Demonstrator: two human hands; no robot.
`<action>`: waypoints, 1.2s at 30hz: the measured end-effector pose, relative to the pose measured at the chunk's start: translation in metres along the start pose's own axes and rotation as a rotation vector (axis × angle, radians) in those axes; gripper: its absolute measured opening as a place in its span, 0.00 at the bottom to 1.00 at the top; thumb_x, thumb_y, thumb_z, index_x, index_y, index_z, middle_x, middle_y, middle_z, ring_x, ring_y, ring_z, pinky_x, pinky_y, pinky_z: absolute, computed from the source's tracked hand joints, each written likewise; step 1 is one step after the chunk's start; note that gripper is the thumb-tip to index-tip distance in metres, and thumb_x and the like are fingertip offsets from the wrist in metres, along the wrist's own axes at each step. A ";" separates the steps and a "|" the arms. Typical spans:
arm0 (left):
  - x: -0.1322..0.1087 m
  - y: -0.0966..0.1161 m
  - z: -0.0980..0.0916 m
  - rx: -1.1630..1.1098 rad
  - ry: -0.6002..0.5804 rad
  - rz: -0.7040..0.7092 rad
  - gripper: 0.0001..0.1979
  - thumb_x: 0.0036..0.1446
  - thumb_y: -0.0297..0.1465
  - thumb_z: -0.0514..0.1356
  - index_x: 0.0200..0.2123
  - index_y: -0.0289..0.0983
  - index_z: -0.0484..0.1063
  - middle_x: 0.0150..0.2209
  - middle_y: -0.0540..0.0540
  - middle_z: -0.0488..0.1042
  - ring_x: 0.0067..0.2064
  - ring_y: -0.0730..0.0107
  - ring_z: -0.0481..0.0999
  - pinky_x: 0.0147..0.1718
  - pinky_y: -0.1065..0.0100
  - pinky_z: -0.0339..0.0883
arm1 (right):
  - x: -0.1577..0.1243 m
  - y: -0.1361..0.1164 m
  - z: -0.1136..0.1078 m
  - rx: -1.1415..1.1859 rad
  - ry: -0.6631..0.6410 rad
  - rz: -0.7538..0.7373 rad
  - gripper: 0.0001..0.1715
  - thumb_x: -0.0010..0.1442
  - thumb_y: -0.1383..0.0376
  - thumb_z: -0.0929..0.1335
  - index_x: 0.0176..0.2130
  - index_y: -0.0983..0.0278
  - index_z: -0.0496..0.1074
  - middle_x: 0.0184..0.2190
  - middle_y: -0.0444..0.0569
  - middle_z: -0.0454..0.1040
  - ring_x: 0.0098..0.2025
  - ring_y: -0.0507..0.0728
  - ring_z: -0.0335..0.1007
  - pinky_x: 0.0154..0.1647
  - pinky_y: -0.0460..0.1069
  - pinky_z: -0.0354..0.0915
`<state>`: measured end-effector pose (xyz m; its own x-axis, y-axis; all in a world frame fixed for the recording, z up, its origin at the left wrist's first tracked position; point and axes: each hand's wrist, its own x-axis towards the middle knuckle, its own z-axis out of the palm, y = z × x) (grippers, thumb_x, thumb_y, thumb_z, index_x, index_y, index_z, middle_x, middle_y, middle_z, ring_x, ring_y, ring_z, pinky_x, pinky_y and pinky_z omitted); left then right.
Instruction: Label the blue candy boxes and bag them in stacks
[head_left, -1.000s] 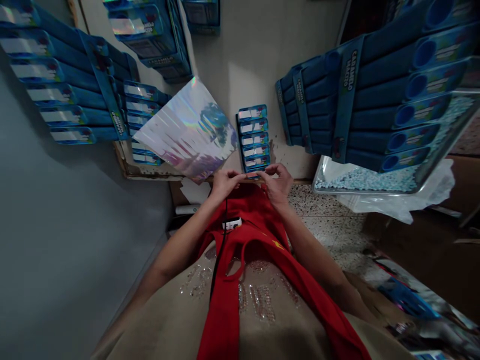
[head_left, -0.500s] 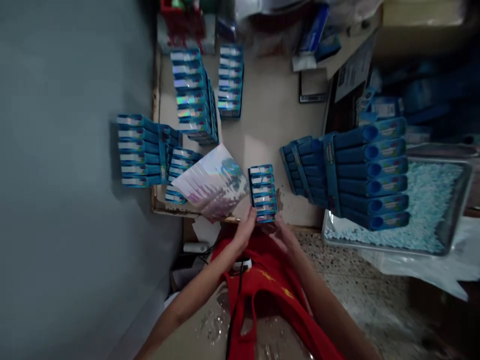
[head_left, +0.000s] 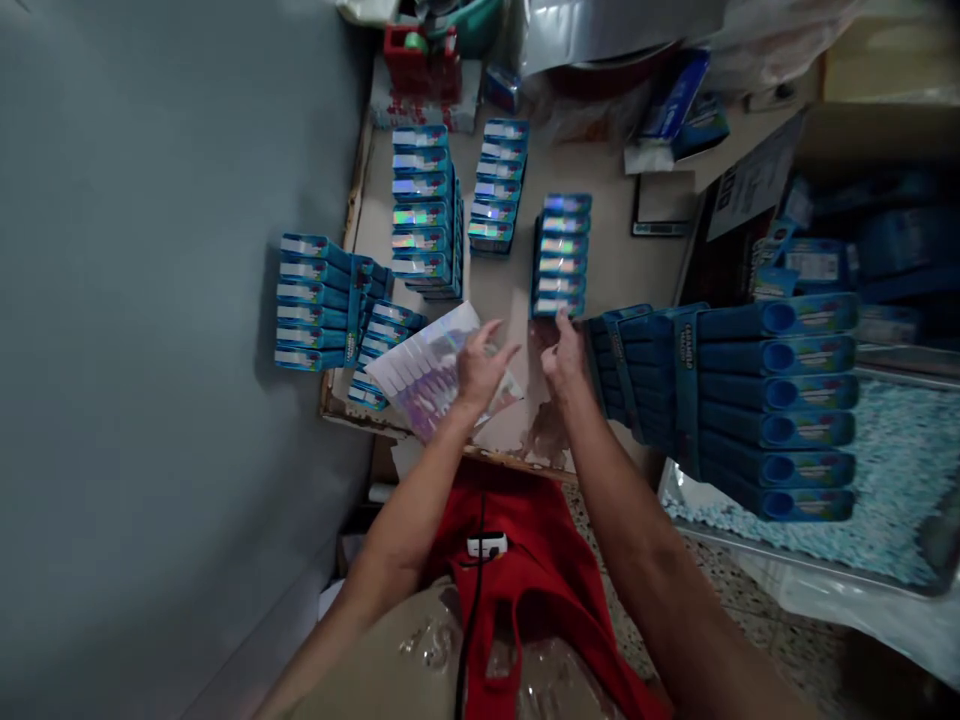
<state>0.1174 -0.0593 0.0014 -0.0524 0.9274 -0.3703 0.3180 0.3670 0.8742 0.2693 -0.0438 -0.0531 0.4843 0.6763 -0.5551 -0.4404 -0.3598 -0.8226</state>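
My left hand [head_left: 480, 365] hovers with fingers spread over a shiny holographic sheet [head_left: 420, 365] lying on the tabletop [head_left: 517, 290]. My right hand [head_left: 564, 357] is just to its right, fingers loosely apart, close below a small stack of blue boxes [head_left: 561, 255] that stands on the table. Neither hand holds anything that I can see. A larger block of blue boxes [head_left: 735, 395] stands right beside my right hand.
More stacks of blue boxes [head_left: 424, 210] [head_left: 315, 300] line the table's left and far side. A metal tray of pale blue pellets [head_left: 862, 470] sits at the right. A grey wall [head_left: 150, 300] bounds the left. Clutter and a red box [head_left: 412, 60] lie at the far end.
The small stack of boxes has gone from the table's near edge, between my hands, to farther in. Both hands have come off it and opened. The camera has tilted up.
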 end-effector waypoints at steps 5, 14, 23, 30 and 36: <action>0.017 -0.001 -0.107 0.722 0.260 0.199 0.12 0.64 0.34 0.64 0.50 0.38 0.80 0.58 0.30 0.74 0.64 0.33 0.65 0.64 0.40 0.58 | -0.011 0.008 0.011 -0.117 -0.015 -0.022 0.21 0.55 0.57 0.72 0.48 0.59 0.70 0.40 0.42 0.78 0.36 0.51 0.76 0.41 0.49 0.71; 0.035 -0.044 -0.133 0.717 0.109 0.211 0.09 0.60 0.38 0.69 0.37 0.39 0.83 0.50 0.36 0.77 0.56 0.43 0.74 0.58 0.52 0.66 | -0.085 0.031 0.048 -0.910 -0.493 -0.743 0.17 0.70 0.65 0.63 0.50 0.60 0.80 0.50 0.55 0.81 0.53 0.63 0.73 0.59 0.58 0.67; 0.031 -0.027 -0.131 0.386 0.030 0.130 0.14 0.57 0.25 0.61 0.45 0.39 0.82 0.39 0.43 0.86 0.42 0.57 0.83 0.47 0.62 0.72 | -0.078 0.027 0.093 -1.291 -0.731 -1.033 0.25 0.76 0.65 0.58 0.64 0.61 0.74 0.59 0.56 0.77 0.55 0.64 0.69 0.61 0.59 0.65; 0.029 -0.033 -0.125 0.298 0.078 0.054 0.15 0.53 0.23 0.62 0.44 0.37 0.79 0.33 0.47 0.83 0.38 0.61 0.82 0.43 0.65 0.70 | -0.086 0.055 0.073 -1.253 -0.743 -1.041 0.30 0.74 0.71 0.58 0.70 0.65 0.68 0.69 0.56 0.69 0.66 0.63 0.67 0.69 0.59 0.62; 0.011 -0.037 -0.124 0.230 0.016 -0.048 0.13 0.51 0.22 0.63 0.41 0.37 0.78 0.31 0.46 0.83 0.36 0.61 0.82 0.40 0.65 0.70 | -0.108 0.057 0.047 -1.290 -0.766 -0.958 0.27 0.73 0.71 0.60 0.67 0.65 0.72 0.69 0.58 0.69 0.67 0.66 0.67 0.67 0.62 0.62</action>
<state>-0.0120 -0.0534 0.0037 -0.0865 0.9110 -0.4031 0.5219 0.3861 0.7606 0.1564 -0.1065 -0.0342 -0.4019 0.9157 -0.0031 0.7548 0.3294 -0.5672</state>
